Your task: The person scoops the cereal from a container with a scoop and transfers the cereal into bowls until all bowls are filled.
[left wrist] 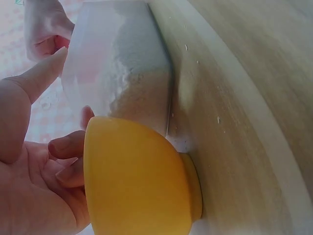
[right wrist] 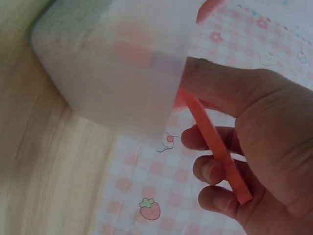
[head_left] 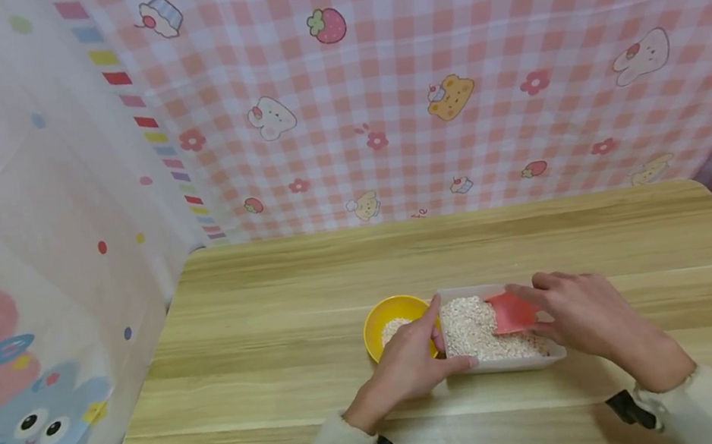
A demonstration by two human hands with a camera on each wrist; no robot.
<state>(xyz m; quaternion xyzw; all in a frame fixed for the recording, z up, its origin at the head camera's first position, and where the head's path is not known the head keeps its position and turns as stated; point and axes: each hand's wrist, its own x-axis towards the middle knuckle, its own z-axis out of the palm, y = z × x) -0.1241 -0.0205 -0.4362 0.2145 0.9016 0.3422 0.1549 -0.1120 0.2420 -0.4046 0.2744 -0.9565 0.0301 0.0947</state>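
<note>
A translucent white plastic box [head_left: 509, 366] filled with pale oat flakes [head_left: 471, 327] stands on the table. My left hand [head_left: 411, 359] holds its left end, thumb on the near rim and fingers along the left wall. My right hand [head_left: 579, 307] grips the handle of a red scoop [head_left: 513, 312], whose head is dug into the flakes. From the right wrist view, the fingers curl round the scoop's handle [right wrist: 215, 139]. Close beside the box's left end is a yellow bowl [head_left: 377, 318] with some flakes inside, partly hidden behind my left hand.
The wood-grain table [head_left: 264, 343] carries the box and bowl. A few loose flakes [left wrist: 218, 120] lie on it near the box. Behind it hangs a pink checked curtain [head_left: 390, 79], and a white printed curtain [head_left: 58, 259] is at the left.
</note>
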